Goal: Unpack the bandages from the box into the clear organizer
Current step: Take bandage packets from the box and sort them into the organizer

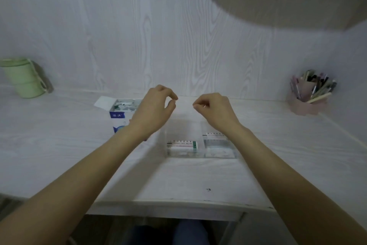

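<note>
Green jar (23,78) at 9 o'clock on desk (59,145). Box (123,111) open, bandages (125,104) inside, partly behind left hand (156,103). Both hands raised, fingers curled, holding nothing; right hand (214,108) above organizer (200,141) at center, 2 packs inside. Pen cup (309,94) at 3 o'clock.
</note>
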`<state>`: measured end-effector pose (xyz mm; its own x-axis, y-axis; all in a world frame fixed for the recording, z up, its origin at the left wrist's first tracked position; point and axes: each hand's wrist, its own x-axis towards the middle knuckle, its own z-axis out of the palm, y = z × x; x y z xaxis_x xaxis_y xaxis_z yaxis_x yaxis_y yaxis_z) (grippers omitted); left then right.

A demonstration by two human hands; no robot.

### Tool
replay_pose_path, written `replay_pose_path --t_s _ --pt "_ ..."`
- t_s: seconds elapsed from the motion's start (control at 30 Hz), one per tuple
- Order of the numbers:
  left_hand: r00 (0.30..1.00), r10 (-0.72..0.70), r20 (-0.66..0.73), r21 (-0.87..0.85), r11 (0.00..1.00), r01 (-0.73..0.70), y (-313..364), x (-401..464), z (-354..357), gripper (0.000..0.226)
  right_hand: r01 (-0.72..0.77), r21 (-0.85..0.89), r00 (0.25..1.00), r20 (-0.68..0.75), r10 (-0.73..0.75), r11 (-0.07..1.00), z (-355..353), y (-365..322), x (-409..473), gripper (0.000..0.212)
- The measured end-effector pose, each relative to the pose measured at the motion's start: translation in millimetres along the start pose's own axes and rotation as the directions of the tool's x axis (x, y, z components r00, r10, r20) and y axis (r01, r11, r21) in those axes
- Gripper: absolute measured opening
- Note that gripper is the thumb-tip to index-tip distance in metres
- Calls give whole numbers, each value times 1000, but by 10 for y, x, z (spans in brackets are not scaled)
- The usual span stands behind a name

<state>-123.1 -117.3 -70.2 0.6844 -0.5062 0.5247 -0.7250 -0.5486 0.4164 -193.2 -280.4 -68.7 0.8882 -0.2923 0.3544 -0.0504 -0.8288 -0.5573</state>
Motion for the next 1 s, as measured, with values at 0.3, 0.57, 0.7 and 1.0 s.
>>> replay_pose_path --t_s 0.3,0.57,0.7,1.0 --pt "967 -250 48 128 962 242 -841 -78 -674 32 246 -9 962 124 -243 969 508 -893 291 18" --pt "932 -156 326 173 979 104 -1042 -45 -775 35 210 -294 958 254 -135 933 846 -1114 529 12" --pt "934 -146 326 150 983 102 -1113 -17 -755 33 224 -315 959 238 -151 922 936 -1127 564 3" --pt "906 -167 389 148 982 117 -1194 32 -715 22 181 -37 964 205 -170 983 855 -1092 541 5"
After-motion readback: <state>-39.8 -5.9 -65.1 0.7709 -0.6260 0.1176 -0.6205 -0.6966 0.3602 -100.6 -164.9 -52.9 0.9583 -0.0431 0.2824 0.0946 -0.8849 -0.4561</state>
